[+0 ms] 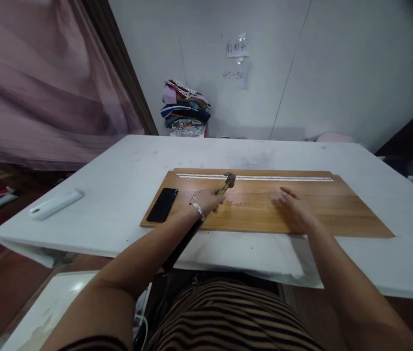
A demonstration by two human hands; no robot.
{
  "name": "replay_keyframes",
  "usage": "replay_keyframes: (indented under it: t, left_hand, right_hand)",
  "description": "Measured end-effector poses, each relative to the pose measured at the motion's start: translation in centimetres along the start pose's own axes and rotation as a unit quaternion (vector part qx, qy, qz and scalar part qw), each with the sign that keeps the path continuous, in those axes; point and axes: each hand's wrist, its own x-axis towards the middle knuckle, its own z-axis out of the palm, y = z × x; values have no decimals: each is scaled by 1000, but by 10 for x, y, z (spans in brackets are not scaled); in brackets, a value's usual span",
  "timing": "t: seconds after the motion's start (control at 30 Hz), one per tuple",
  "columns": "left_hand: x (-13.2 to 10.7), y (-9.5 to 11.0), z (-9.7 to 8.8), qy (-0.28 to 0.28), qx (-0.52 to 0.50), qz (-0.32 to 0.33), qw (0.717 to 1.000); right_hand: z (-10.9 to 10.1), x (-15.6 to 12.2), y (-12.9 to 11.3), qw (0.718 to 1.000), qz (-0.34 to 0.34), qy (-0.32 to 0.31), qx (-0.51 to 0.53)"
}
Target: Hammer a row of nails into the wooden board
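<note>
A claw hammer (229,180) is gripped in my left hand (208,199), its head up and its handle running back under my forearm. That hand is over the left half of a brown wooden board (352,209). A short row of small dark nails or nail marks (252,204) runs across the board's middle; they are too small to tell which. To the right of the row, my right hand (297,209) hovers low over the board with its fingers stretched out, slightly blurred. I see nothing in it. Two thin white strips (265,178) lie along the board's far edge.
A black phone (162,204) lies on the board's left end. The board rests on a white table (111,175), with a white long-handled object (56,204) at the left. Folded cloths (185,109) are stacked behind the table. Paper notes (236,61) hang on the wall.
</note>
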Motion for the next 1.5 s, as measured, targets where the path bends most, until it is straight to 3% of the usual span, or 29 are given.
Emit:
replay_keyframes:
  t: [0.03, 0.1, 0.2, 0.3, 0.4, 0.47, 0.57, 0.7, 0.8, 0.97, 1.07, 1.23, 1.5]
  left_hand:
    - [3, 3, 6, 11, -6, 8, 1000]
    - [8, 11, 24, 20, -24, 30, 999]
    - [12, 18, 60, 17, -66, 90, 994]
    - [12, 20, 93, 19, -52, 152, 987]
    - [10, 15, 110, -2, -37, 200, 979]
    - [9, 9, 104, -47, -47, 227, 972]
    - [10, -1, 68, -82, -13, 225, 971]
    - [12, -23, 0, 85, 102, 131, 983]
    - [14, -48, -24, 142, 176, 111, 968]
    - [22, -94, -4, 127, 291, 215, 924]
    - [29, -109, 9, 135, 321, 239, 906]
    - [33, -114, 13, 143, 329, 248, 900]
    - [32, -115, 15, 152, 331, 253, 896]
  right_hand:
    - [11, -6, -18, 994, 44, -39, 87]
    - [36, -17, -56, 953, 107, -119, 257]
    - [66, -26, -105, 904, 127, -173, 370]
    - [78, -23, -129, 909, 115, -145, 374]
    - [75, -20, -132, 919, 138, -103, 356]
    - [70, -22, -130, 921, 145, -92, 350]
    - [63, -29, -127, 930, 152, -110, 316]
    - [55, -34, -128, 946, 166, -154, 230]
    - [53, -33, -131, 962, 137, -182, 147]
    - [62, -28, -133, 977, 42, -205, 25]
    - [69, -25, -131, 978, -10, -200, -52]
    - [75, -23, -131, 967, -76, -216, -113]
    - [75, -23, -139, 949, -53, -254, -178]
